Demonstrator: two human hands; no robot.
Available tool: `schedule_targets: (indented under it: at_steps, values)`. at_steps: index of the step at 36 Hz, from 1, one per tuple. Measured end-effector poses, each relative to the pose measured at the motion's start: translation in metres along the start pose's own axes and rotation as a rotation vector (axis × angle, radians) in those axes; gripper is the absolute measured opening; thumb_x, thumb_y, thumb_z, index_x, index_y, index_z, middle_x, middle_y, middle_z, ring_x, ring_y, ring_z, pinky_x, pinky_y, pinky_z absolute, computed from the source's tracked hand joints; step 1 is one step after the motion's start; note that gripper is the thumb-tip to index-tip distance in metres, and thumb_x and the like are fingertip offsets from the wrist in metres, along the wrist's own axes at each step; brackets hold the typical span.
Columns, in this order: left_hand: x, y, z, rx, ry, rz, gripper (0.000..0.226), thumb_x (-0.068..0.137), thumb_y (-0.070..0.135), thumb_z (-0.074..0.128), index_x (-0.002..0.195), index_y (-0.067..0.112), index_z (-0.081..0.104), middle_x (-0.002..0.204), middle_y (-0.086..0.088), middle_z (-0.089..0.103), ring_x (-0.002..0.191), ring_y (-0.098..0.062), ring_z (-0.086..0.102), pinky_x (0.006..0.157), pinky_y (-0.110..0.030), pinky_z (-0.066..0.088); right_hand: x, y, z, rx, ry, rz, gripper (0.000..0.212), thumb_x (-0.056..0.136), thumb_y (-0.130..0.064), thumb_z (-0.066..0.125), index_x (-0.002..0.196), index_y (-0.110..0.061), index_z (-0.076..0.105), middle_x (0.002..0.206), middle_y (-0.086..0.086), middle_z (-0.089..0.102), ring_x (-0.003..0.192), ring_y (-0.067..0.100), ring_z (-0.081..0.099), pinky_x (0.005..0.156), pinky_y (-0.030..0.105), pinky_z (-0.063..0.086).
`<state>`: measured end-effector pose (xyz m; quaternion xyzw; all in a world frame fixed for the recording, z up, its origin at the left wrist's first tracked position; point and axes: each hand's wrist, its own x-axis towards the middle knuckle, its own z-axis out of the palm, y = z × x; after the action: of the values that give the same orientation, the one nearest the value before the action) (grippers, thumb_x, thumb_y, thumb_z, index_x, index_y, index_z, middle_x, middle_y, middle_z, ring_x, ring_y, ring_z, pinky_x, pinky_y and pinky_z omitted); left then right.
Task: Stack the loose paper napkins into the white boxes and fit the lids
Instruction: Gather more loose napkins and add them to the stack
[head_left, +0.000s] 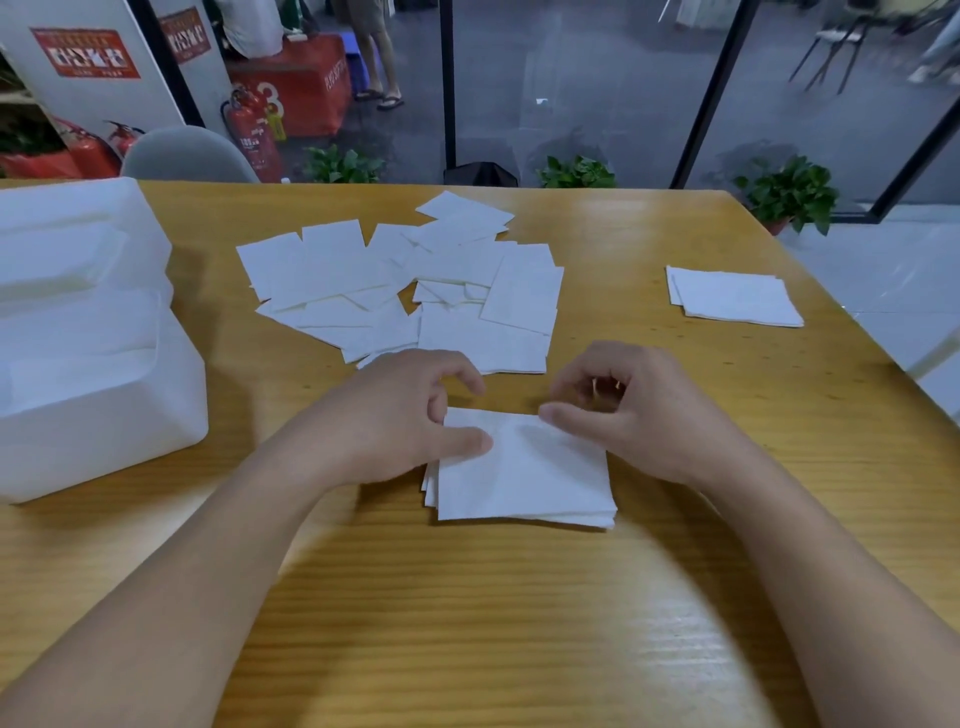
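A small squared stack of white paper napkins (524, 478) lies on the wooden table (467, 623) in front of me. My left hand (395, 410) holds its far left corner, thumb flat on the top sheet and fingers curled at the edge. My right hand (639, 410) covers the far right corner; its thumb tip touches the stack's far edge while its fingers hang loosely curled above the table. Several loose napkins (405, 291) lie scattered and overlapping behind the stack. White plastic boxes (88, 338) stand at the left, with napkins showing faintly inside.
A second neat pile of napkins (737, 296) sits at the right, near the table's edge. A grey chair back (187, 153) stands behind the far left edge. Potted plants (789, 192) and red fire extinguishers (249, 135) are on the floor beyond.
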<state>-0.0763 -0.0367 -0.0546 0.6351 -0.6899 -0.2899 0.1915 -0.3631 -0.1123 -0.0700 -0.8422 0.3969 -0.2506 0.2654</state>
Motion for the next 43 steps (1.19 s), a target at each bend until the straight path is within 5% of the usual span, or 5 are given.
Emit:
schedule_targets:
  at_steps: [16, 21, 29, 38, 43]
  values:
    - [0.013, -0.01, 0.003, -0.054, 0.332, -0.054, 0.011, 0.104, 0.056, 0.065, 0.106, 0.046, 0.069, 0.075, 0.022, 0.073, 0.072, 0.001, 0.069, 0.064, -0.028, 0.046, 0.044, 0.002, 0.027, -0.239, 0.079, -0.056, 0.013, 0.107, -0.017, 0.068, 0.095, -0.023, 0.07, 0.099, -0.014, 0.061, 0.082, 0.003, 0.056, 0.068, 0.026, 0.042]
    - [0.014, -0.01, 0.004, -0.293, 0.318, -0.11, 0.045, 0.11, 0.067, 0.045, 0.146, 0.043, 0.052, 0.084, 0.013, 0.081, 0.071, -0.01, 0.079, 0.071, -0.035, 0.057, 0.028, -0.006, 0.017, 0.169, 0.134, 0.027, 0.014, 0.111, -0.023, 0.063, 0.105, -0.035, 0.069, 0.087, -0.009, 0.078, 0.075, 0.014, 0.074, 0.057, 0.02, 0.054]
    - [0.013, -0.004, -0.007, -0.908, 0.269, -0.242, 0.052, 0.097, 0.064, 0.074, 0.137, 0.03, 0.069, 0.128, -0.002, 0.078, 0.101, -0.024, 0.082, 0.08, -0.036, 0.067, 0.0, -0.013, 0.005, 0.396, 0.055, -0.085, 0.009, 0.105, -0.011, 0.073, 0.101, -0.018, 0.077, 0.118, -0.001, 0.08, 0.113, 0.024, 0.077, 0.088, 0.024, 0.059]
    - [0.005, -0.001, -0.007, -0.762, 0.145, -0.089, 0.047, 0.086, 0.038, 0.093, 0.129, 0.044, 0.075, 0.112, 0.001, 0.082, 0.116, -0.01, 0.074, 0.106, -0.037, 0.039, 0.005, -0.023, 0.003, 0.559, 0.202, 0.172, 0.033, 0.094, -0.053, 0.08, 0.11, -0.025, 0.081, 0.12, -0.002, 0.08, 0.085, 0.019, 0.068, 0.075, 0.027, 0.06]
    - [0.003, 0.009, 0.0, -0.655, 0.094, -0.01, 0.068, 0.082, 0.049, 0.094, 0.14, 0.059, 0.061, 0.125, 0.012, 0.079, 0.115, -0.018, 0.076, 0.107, -0.045, 0.048, 0.007, -0.016, 0.001, 0.844, 0.01, 0.333, 0.054, 0.078, -0.029, 0.095, 0.128, -0.022, 0.075, 0.119, 0.016, 0.08, 0.102, 0.028, 0.078, 0.085, 0.038, 0.059]
